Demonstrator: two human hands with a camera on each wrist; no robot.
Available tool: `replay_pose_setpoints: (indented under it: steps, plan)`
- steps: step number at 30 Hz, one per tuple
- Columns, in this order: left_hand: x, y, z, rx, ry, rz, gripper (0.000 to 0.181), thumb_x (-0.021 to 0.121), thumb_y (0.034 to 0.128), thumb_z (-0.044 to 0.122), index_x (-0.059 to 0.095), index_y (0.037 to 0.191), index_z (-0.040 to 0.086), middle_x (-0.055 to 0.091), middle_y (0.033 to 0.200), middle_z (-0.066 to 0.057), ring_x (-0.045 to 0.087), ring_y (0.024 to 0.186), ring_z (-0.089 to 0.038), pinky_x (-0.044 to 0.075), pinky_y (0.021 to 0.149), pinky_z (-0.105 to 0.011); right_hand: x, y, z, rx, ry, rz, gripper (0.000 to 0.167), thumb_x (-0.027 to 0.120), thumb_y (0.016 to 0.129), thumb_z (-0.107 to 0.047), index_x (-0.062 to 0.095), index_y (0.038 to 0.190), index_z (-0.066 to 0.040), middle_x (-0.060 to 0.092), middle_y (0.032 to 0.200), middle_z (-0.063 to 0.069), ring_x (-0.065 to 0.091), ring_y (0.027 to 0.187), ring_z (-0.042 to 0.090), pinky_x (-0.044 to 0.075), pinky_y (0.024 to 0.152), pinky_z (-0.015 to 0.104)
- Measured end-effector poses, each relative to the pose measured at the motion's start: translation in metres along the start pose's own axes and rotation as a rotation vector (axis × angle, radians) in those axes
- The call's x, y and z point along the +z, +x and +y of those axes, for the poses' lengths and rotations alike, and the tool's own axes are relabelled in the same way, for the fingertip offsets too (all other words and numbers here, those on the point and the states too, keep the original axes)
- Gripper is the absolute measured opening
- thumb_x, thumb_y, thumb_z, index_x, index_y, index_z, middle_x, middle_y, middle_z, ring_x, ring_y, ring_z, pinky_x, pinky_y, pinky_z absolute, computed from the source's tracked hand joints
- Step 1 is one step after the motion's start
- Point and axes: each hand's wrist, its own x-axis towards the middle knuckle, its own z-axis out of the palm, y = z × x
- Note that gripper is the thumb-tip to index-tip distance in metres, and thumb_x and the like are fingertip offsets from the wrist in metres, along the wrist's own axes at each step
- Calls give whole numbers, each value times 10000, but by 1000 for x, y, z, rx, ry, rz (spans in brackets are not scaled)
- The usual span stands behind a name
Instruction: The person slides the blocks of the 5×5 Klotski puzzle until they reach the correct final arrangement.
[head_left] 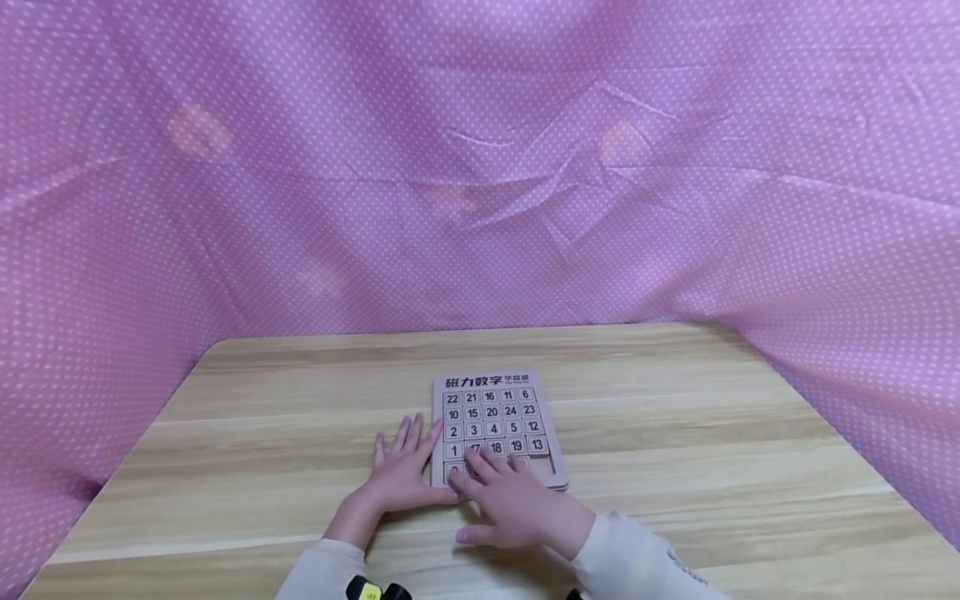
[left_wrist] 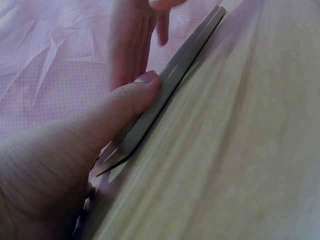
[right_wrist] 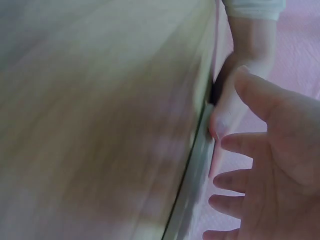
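Pink dotted cloth (head_left: 360, 242) around my wooden table (head_left: 247, 450)
I face creased folds with small white dots, beyond the table's far edge and along its left and right edges. Pale and brown grain streaks the surface before me from side to side; the far left corner is rounded. Faint orange patches of light tint the cloth, with a paler glow high in the middle.

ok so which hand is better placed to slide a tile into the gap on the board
Probably the right hand: its fingers are over the lower tiles of the board, close to the gap at bottom right. The left hand is at the board's left edge, farther from it.
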Motion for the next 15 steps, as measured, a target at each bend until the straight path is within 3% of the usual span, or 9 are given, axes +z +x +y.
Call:
replay_pose_setpoints:
  steps: [6, 15]
  plan:
    - [-2, -1, 1, -7, -12, -5, 1076, 520, 557, 751, 198, 1383, 141, 93, 1401, -206, 13, 1268, -342, -64, 935, -575, 1, 8, -6, 29, -12, -44, 680, 417, 794, -585, 330, 1340, -190, 167, 1407, 109, 139, 1258, 315, 175, 942, 556]
    - [1, 0, 0, -5, 3, -1, 1115, 503, 528, 778, 176, 1387, 146, 71, 1405, -191, 0, 1270, -330, -68, 938, -570, -1, 0, -2, 35, -14, -49, 675, 402, 795, -592, 330, 1339, -200, 188, 1403, 90, 169, 1253, 305, 196, 937, 552]
